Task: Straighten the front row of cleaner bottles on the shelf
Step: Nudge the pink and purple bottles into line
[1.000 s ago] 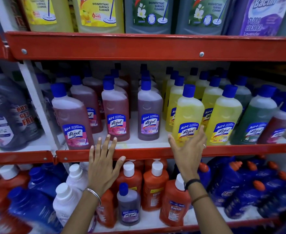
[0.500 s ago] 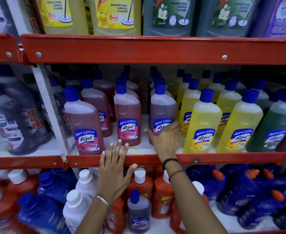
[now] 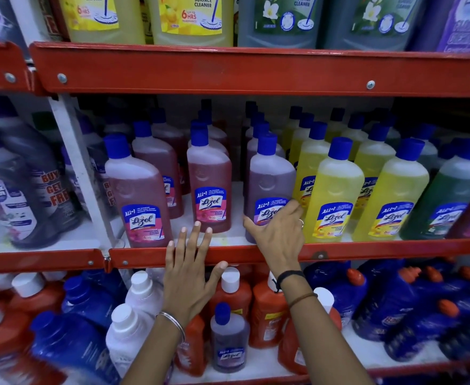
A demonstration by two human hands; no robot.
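Note:
The middle shelf [image 3: 367, 250] carries a front row of blue-capped cleaner bottles. From left: a pink bottle [image 3: 139, 195] at the edge, a pink bottle [image 3: 210, 184] set further back, a purple bottle [image 3: 270, 184], two yellow bottles [image 3: 335, 193] [image 3: 392, 201], and a green bottle [image 3: 447, 201]. My right hand [image 3: 276, 232] wraps the lower part of the purple bottle, thumb on its left side, fingers across the label. My left hand [image 3: 192, 270] lies flat with fingers spread on the red shelf lip, fingertips just short of the middle pink bottle.
A white upright post [image 3: 81, 173] stands left of the row, with dark grey bottles [image 3: 19, 187] beyond it. Large cleaner jugs [image 3: 189, 20] fill the upper shelf. Orange, blue and white bottles [image 3: 231, 304] crowd the lower shelf under my arms.
My right hand moved left from the yellow bottle to the purple bottle and closed around its base. My left hand stayed on the shelf lip. The view shifted closer.

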